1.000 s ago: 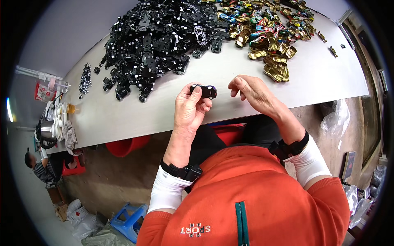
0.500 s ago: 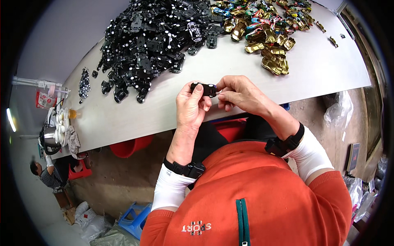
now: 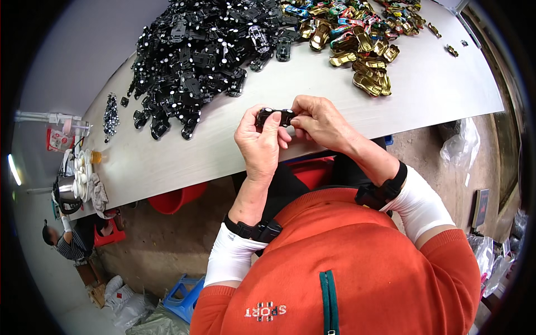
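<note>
A smooth, pale table (image 3: 184,159) spans the middle of the frame. Upper left on it rises a heap (image 3: 195,58) of black, boxy plastic pieces dotted with white discs, too many to count. Upper right spreads a pile (image 3: 363,40) of shiny, rounded toy cars, mostly gold, also too many to count. Two hands are at frame centre: the left hand (image 3: 258,146) grips one dark car (image 3: 285,118), thumb across it; the right hand (image 3: 322,124) has its fingertips drawn together at the car's right end, what they pinch I can't tell. Left, small silvery bits (image 3: 111,118) lie clustered. Two little gold cars (image 3: 452,51) sit apart, far upper right.
</note>
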`<move>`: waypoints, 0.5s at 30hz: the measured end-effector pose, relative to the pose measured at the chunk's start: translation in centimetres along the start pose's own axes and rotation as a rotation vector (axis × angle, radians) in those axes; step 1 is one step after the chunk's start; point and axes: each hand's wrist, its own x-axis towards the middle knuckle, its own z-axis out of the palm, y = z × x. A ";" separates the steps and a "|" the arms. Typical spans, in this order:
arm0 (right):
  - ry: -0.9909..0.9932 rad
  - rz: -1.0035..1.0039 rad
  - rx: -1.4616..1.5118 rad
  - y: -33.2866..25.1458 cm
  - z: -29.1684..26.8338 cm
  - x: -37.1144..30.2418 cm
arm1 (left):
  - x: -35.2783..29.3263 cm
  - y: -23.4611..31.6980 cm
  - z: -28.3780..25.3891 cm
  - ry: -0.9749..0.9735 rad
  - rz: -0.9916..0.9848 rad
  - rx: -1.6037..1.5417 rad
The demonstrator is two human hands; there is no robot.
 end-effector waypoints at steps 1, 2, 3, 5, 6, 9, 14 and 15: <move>0.008 0.000 0.036 0.3 0.1 0.0 | 0.0 0.2 0.3 -0.007 0.032 0.048; 0.016 -0.004 0.070 0.6 0.2 0.2 | 0.2 0.4 0.5 -0.014 0.069 0.095; 0.023 -0.008 0.105 0.7 0.1 0.3 | 0.5 0.4 0.3 -0.011 0.001 0.024; -0.023 -0.003 0.197 0.5 -0.2 -0.1 | 1.5 0.3 -0.4 -0.009 -0.135 -0.117; -0.045 -0.001 0.243 0.4 -0.4 -0.3 | 1.8 0.1 -0.8 -0.009 -0.163 -0.134; -0.108 0.070 0.245 -0.2 -1.3 -1.3 | 2.1 -0.3 -1.3 -0.034 -0.193 -0.156; -0.066 -0.031 0.187 0.5 -3.1 -1.0 | 1.1 1.7 -1.4 -0.192 -0.335 -0.189; -0.096 -0.040 0.186 0.2 -3.3 -1.0 | 0.9 2.1 -1.8 -0.246 -0.344 -0.099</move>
